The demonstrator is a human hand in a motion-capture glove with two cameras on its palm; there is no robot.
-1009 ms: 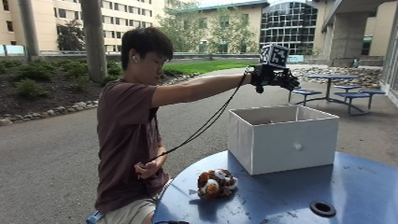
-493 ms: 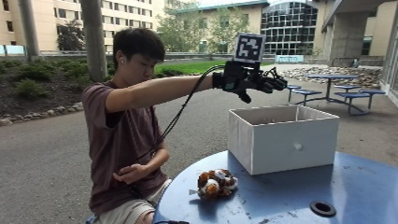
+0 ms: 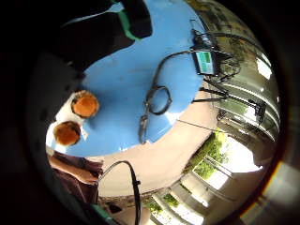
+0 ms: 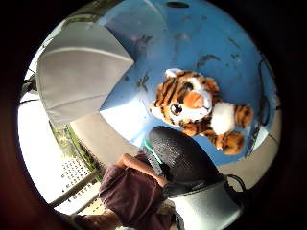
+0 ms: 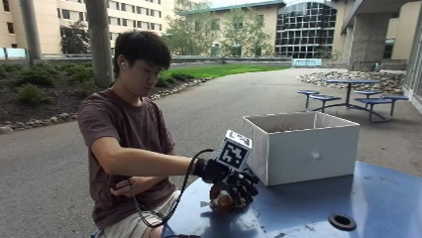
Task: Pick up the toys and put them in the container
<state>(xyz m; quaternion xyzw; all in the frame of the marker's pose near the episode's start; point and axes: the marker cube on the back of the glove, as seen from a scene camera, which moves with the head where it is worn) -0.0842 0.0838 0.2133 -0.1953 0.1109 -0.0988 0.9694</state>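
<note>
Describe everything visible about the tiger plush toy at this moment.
The tiger plush toy is a small soft animal with orange fur, black stripes, a white belly and muzzle, an orange nose and dark glossy eyes. It lies on the blue table near its edge, beside the white container, not in it. In the outside view the gloved right hand covers most of it; whether the fingers touch it cannot be told.

Bright, even daylight fills the outdoor scene. The round blue metal desk [image 5: 369, 198] carries only soft shadows under the white square cardboard container [image 5: 303, 146]. In the little-finger palm view the sky burns out white, and the edges bend strongly and fall into black.
</note>
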